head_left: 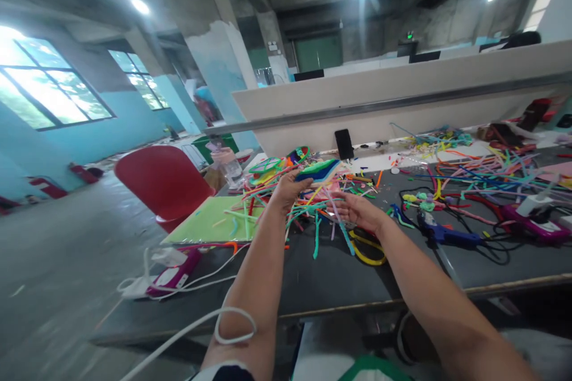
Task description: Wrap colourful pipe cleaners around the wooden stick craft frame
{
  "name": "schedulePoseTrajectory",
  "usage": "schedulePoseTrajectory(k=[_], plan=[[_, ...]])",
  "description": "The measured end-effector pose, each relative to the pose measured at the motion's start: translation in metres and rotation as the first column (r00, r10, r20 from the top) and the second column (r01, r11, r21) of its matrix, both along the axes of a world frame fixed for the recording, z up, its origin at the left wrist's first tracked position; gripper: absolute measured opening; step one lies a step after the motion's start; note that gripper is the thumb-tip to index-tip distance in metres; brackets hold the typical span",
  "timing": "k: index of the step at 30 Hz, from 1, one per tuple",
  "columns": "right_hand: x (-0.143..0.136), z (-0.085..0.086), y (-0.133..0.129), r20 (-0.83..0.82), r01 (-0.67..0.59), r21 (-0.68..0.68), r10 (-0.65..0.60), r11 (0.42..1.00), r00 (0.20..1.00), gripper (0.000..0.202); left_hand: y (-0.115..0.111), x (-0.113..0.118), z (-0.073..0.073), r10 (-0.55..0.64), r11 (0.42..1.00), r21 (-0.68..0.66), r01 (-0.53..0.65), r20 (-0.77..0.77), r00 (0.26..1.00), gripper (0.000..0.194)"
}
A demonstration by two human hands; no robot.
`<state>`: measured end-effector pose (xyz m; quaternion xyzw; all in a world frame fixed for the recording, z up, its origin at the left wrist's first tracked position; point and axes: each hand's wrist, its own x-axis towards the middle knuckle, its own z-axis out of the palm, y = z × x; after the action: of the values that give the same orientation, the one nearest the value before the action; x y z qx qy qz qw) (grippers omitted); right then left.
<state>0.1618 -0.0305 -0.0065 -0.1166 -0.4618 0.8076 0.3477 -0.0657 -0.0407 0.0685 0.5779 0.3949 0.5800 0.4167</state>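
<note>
1. Between the thumb and fingers [305, 183] of the left hand [288, 191], a layered blue, green and white panel [319, 171] is being pinched at its near left edge, its far end pointing away to the right.
2. Just right of the panel, the right hand [361, 212] is hovering with its fingers loosely extended and slightly spread; a lavender stem [345, 232] is crossing by their tips, and whether they are touching it, one cannot tell.
3. Under and around both sets of fingers, a tangle of coloured fuzzy stems [317, 241] is spreading over the dark surface [322, 292].
4. Just nearer than the right fingers, yellow-handled scissors [370, 261] are lying partly hidden by that hand.
5. Left of the left fingers, a light green sheet [201, 223] is lying under some stems, and a clear bottle [231, 168] is standing beyond it.
6. Beyond the fingers, a dark phone [344, 144] is resting near the pale partition [295, 137].
7. Well right of the fingers, a blue glue gun [451, 237] is lying among dark cables.
8. Well left and nearer the body, a white cable [179, 339] is looping over the left forearm; farther out, a red chair [161, 181] is standing.
</note>
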Motion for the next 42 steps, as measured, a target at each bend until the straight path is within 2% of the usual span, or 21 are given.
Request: schedulePoseTrajectory(k=[4,7,8,10,12,14,16,19,22,24,29,35,39,42], plan=[[-0.003,-0.007,-0.002,0.076,-0.016,0.084,0.009,0.996,0.997,0.044,0.004,0.009,-0.003,0.066,0.986,0.149,-0.072,0.050,0.997,0.042],[-0.001,-0.010,0.001,0.055,0.009,0.093,-0.014,0.996,0.998,0.034,0.004,0.011,-0.005,0.137,0.954,0.231,-0.192,0.232,0.963,0.041],[0.000,-0.010,0.002,0.048,0.032,0.097,-0.036,0.995,0.998,0.033,0.004,0.009,-0.007,0.180,0.930,0.251,-0.268,0.323,0.929,0.039],[0.002,-0.008,0.003,0.032,0.104,0.096,-0.107,0.990,0.994,0.031,0.003,0.003,-0.014,0.277,0.866,0.230,-0.444,0.518,0.809,0.038],[0.003,-0.006,0.004,0.014,0.189,0.080,-0.190,0.979,0.982,0.032,0.003,-0.002,-0.025,0.352,0.839,0.101,-0.535,0.648,0.675,0.038],[0.002,-0.003,0.005,-0.004,0.261,0.060,-0.261,0.964,0.965,0.032,0.003,-0.002,-0.037,0.372,0.884,-0.058,-0.463,0.687,0.624,0.037],[0.000,-0.001,0.004,-0.027,0.316,0.053,-0.315,0.947,0.949,0.032,0.002,0.008,-0.047,0.323,0.938,-0.140,-0.316,0.679,0.659,0.033],[-0.004,0.000,0.003,-0.052,0.374,0.048,-0.372,0.926,0.927,0.033,0.000,0.035,-0.058,0.172,0.985,-0.128,-0.117,0.617,0.768,0.026],[-0.007,-0.001,0.004,-0.058,0.431,0.050,-0.428,0.901,0.902,0.033,-0.003,0.057,-0.063,0.071,0.995,-0.097,-0.020,0.558,0.827,0.030],[-0.008,-0.002,0.005,-0.059,0.453,0.066,-0.449,0.889,0.891,0.033,-0.005,0.064,-0.064,0.023,0.997,-0.079,0.022,0.529,0.848,0.032],[-0.013,-0.006,0.007,-0.034,0.449,0.057,-0.447,0.892,0.894,0.033,-0.008,0.062,-0.060,-0.044,0.997,-0.040,0.071,0.471,0.881,0.035],[-0.018,-0.008,0.006,-0.013,0.512,-0.006,-0.512,0.859,0.859,0.031,-0.006,0.060,-0.056,-0.033,0.999,-0.016,0.045,0.436,0.899,0.031],[-0.018,-0.010,0.007,0.012,0.473,-0.068,-0.473,0.879,0.881,0.032,-0.005,0.061,-0.056,-0.012,0.997,-0.058,0.044,0.461,0.887,0.024],[-0.020,-0.011,0.007,0.004,0.434,-0.033,-0.434,0.900,0.901,0.031,-0.007,0.063,-0.057,-0.011,0.995,-0.085,0.059,0.486,0.874,0.022]])
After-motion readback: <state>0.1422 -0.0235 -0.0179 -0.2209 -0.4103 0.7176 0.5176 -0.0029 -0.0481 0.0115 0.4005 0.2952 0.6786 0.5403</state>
